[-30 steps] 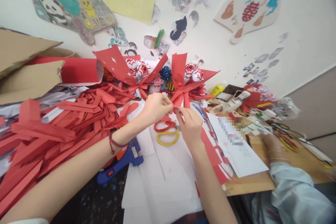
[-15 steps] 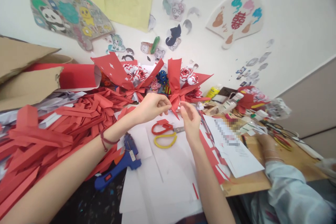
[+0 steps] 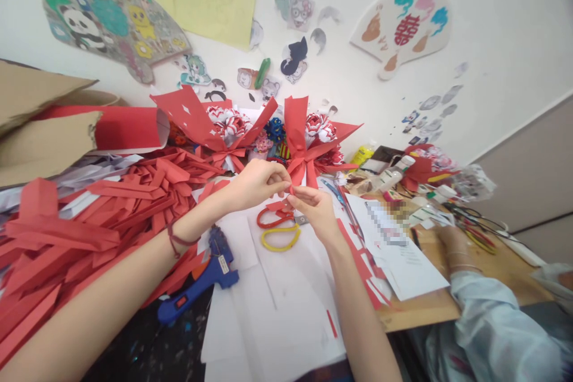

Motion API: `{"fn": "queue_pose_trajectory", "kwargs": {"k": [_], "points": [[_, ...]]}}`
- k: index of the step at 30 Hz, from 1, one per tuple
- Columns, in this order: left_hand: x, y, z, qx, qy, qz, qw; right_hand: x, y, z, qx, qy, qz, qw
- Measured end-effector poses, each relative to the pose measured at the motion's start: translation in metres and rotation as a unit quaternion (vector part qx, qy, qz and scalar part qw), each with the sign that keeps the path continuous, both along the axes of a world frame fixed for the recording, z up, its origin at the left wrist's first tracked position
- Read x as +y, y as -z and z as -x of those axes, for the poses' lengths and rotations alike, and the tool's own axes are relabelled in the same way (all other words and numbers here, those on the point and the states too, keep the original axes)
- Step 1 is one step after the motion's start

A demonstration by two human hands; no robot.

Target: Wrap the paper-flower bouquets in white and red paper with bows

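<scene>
My left hand [image 3: 262, 184] is closed, thumb and fingers pinched on a small red paper piece [image 3: 290, 190]. From the other side my right hand [image 3: 316, 210] also pinches that paper, so the fingertips of both hands nearly meet; most of the piece is hidden by the fingers. Just below them, scissors with one red and one yellow handle loop [image 3: 281, 240] lie on white paper sheets [image 3: 277, 298]. Left of the scissors rests a blue glue gun [image 3: 199, 289]. Behind my hands stand two red-wrapped bouquets of red-and-white paper flowers, the left bouquet [image 3: 219, 125] and the right bouquet [image 3: 308, 143].
A large heap of folded red paper strips [image 3: 102, 209] fills the left side, beside cardboard [image 3: 45, 143]. To the right lie a printed white sheet [image 3: 398, 250], bottles and cables on a wooden table [image 3: 430, 310]. Another person's sleeved arm [image 3: 496, 316] rests there.
My right hand has moved left and its fingertips have closed on the red paper beside my left hand's. My left hand keeps its pinch. The view has shifted slightly.
</scene>
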State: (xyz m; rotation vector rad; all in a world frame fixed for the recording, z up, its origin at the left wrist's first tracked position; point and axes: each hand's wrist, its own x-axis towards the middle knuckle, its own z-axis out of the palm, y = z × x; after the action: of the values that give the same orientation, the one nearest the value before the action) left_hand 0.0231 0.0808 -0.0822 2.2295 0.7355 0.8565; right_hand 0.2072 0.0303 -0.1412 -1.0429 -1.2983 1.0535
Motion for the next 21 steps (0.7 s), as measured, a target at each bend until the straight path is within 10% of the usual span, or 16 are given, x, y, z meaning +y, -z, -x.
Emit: {"fn": "queue_pose_trajectory", "kwargs": {"k": [21], "points": [[0.01, 0.009, 0.005, 0.055, 0.015, -0.208, 0.977, -0.005, -0.001, 0.004, -0.294, 0.167, -0.258, 0.905]]}}
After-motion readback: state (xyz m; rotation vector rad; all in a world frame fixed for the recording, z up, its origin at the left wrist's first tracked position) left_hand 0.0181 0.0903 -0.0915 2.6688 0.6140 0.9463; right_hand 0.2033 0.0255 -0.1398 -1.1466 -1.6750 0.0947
